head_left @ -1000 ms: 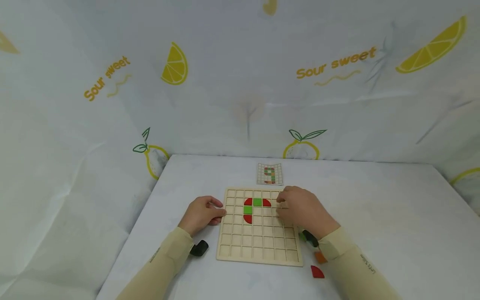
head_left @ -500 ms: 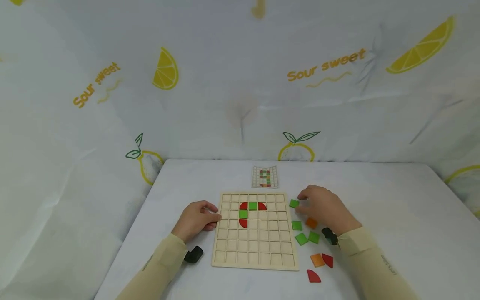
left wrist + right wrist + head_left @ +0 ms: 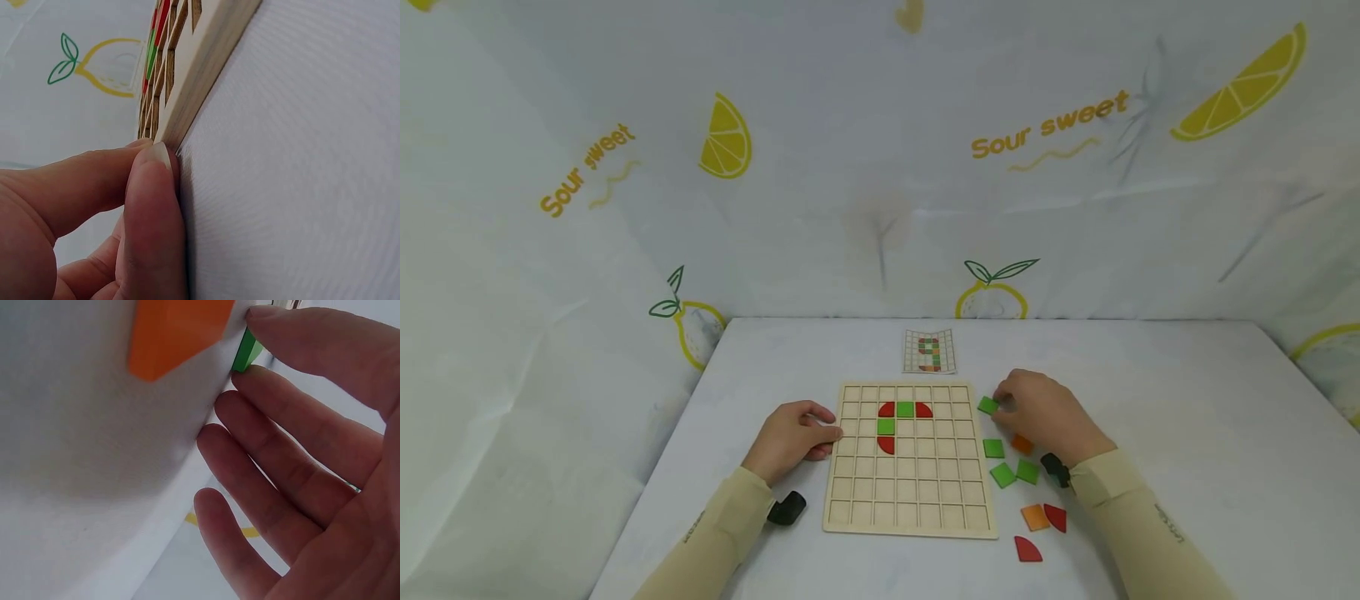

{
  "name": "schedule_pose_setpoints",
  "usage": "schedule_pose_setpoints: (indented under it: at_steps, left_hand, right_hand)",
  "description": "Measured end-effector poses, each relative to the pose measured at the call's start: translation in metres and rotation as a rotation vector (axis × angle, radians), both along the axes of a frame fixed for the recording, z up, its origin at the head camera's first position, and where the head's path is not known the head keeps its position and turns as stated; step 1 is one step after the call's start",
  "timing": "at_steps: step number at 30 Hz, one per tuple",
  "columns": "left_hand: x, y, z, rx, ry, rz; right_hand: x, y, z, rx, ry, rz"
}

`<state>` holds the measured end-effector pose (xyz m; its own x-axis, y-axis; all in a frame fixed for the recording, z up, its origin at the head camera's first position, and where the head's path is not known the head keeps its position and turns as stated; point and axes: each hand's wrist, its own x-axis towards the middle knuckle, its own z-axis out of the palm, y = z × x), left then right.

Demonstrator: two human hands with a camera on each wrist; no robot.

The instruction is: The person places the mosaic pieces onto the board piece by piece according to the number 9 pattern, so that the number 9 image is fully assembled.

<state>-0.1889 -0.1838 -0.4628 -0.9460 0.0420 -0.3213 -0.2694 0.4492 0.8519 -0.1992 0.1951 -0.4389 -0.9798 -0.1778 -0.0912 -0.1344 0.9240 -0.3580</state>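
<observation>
Right hand [image 3: 1043, 414]: has left the board for the loose tiles right of centre; thumb and forefinger pinch a green tile [image 3: 988, 406] lying on the table [image 3: 1187, 433].
Left hand [image 3: 792, 437]: fingers pressed together, steadying the wooden grid board [image 3: 910, 492] at its left edge.
Meaning: next piece chosen.

Head view above, facing down-forward at wooden grid board [image 3: 910, 458], wrist views close, left sharing its edge.

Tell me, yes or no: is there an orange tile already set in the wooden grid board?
No: the wooden grid board holds only red and green tiles, while the orange tiles lie on the table beside it.
</observation>
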Motion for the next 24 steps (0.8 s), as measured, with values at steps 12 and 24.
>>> schedule_pose_setpoints:
  at_steps: [12,24]
  left_hand:
    - [-0.001,-0.0008,-0.0028,-0.01,0.009,-0.004]
    - [-0.0011,-0.0008,-0.0031,-0.007,0.013,-0.007]
  right_hand:
    - [0.0007,-0.0002,-0.0008,0.012,0.032,-0.002]
    - [0.001,0.0036,0.0042,0.026,-0.005,-0.014]
